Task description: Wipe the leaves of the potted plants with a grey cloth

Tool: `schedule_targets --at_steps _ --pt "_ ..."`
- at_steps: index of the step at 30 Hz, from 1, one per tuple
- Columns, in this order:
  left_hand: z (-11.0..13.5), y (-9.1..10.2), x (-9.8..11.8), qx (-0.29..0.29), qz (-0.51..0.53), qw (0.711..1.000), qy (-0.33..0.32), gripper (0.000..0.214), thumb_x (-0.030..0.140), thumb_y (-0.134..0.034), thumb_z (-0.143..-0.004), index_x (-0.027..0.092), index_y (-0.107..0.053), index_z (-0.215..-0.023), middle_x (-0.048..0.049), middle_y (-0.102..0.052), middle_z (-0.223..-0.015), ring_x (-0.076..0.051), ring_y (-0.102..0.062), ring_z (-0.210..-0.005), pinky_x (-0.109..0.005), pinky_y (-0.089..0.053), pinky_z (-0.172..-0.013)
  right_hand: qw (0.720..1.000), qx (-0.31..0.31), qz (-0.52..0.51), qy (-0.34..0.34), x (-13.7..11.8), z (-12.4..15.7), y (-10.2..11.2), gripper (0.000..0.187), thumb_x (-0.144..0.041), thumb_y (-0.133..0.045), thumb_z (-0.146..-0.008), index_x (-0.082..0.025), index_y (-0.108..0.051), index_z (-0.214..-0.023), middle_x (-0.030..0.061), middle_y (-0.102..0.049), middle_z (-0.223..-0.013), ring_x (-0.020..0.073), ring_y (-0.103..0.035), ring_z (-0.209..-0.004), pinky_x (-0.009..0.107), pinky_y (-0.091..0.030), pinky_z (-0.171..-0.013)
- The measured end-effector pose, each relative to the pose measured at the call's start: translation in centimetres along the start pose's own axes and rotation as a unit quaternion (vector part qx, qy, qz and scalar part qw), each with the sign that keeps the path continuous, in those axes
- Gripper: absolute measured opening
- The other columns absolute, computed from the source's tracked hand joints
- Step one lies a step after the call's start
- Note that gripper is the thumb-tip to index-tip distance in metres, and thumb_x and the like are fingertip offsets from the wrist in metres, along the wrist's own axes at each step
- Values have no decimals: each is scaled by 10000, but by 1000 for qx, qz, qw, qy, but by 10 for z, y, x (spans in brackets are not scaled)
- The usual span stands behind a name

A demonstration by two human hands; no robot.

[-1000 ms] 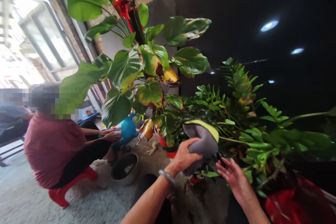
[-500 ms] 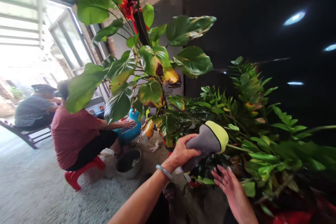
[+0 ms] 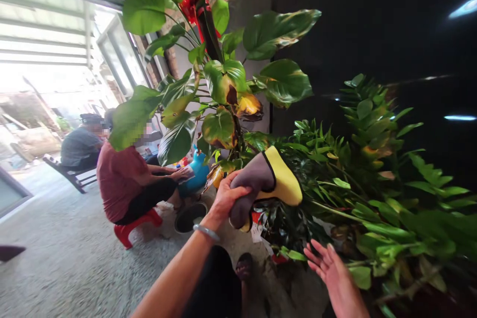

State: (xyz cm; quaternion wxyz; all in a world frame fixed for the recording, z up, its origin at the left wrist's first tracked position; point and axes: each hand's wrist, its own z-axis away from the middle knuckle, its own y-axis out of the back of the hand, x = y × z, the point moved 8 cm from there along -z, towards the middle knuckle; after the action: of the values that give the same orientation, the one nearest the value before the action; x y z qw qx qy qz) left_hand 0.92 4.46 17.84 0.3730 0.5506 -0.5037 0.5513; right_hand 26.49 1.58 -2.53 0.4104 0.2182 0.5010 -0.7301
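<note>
My left hand (image 3: 225, 196) is closed on a grey and yellow cloth mitt (image 3: 266, 184) and holds it up in front of the potted plants. A pale bracelet sits on that wrist. My right hand (image 3: 330, 271) is open lower right, palm up and fingers spread, just under the fronds of a bushy small-leaved plant (image 3: 357, 169). It holds nothing. A tall plant with big, partly yellowed leaves (image 3: 219, 89) rises behind the mitt.
A person in a red top (image 3: 124, 181) squats on a red stool (image 3: 130, 226) at left, hands on a blue watering can (image 3: 197, 174). A dark bowl (image 3: 188, 216) lies on the floor. Another person (image 3: 80, 146) sits farther back. A dark wall (image 3: 372, 25) stands behind the plants.
My left hand has lifted the mitt up and leftward, turning its yellow side into view. My right hand has dropped lower. The view has swung right.
</note>
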Motion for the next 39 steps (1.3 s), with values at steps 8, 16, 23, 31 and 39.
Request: schedule_targets --at_steps 8,16,23,31,39 --pt "28 21 -48 -43 -125 982 136 388 187 -711 -430 145 -711 -816 27 -658 -591 -135 -550 -551 -226 -421 -524 994 86 -16 61 -8 14 1 525 -644 -779 -435 -234 -719 -757 71 -736 -923 324 -677 -875 462 -495 -808" --pt "-10 30 23 57 -56 996 -48 472 247 -753 -468 171 -636 -918 51 -639 -681 -115 -554 -587 -211 -428 -556 999 18 -16 24 -5 3 1 542 -601 -816 -424 -207 -725 -786 82 -741 -908 320 -671 -929 441 -490 -835" --pt "31 29 -101 -34 -37 975 217 322 251 -705 -453 170 -638 -757 12 -652 -599 -153 -566 -537 -263 -427 -525 994 88 -46 53 -13 16 -8 600 -623 -831 -266 -236 -711 -708 57 -741 -854 319 -685 -781 455 -511 -733" --pt "3 56 -4 82 -75 994 -9 376 254 -705 -526 174 -660 -890 -1 -675 -774 -171 -613 -710 -278 -487 -680 998 36 -39 17 -7 7 6 557 -590 -843 -372 -225 -742 -780 59 -745 -877 280 -685 -857 380 -520 -755" --pt "29 -8 -35 -81 -380 895 -219 488 58 -512 -557 195 -716 -978 -63 -714 -984 -222 -638 -946 -361 -489 -887 998 44 -47 27 -5 0 5 514 -558 -852 -355 -241 -734 -742 46 -744 -884 297 -689 -826 406 -529 -732"
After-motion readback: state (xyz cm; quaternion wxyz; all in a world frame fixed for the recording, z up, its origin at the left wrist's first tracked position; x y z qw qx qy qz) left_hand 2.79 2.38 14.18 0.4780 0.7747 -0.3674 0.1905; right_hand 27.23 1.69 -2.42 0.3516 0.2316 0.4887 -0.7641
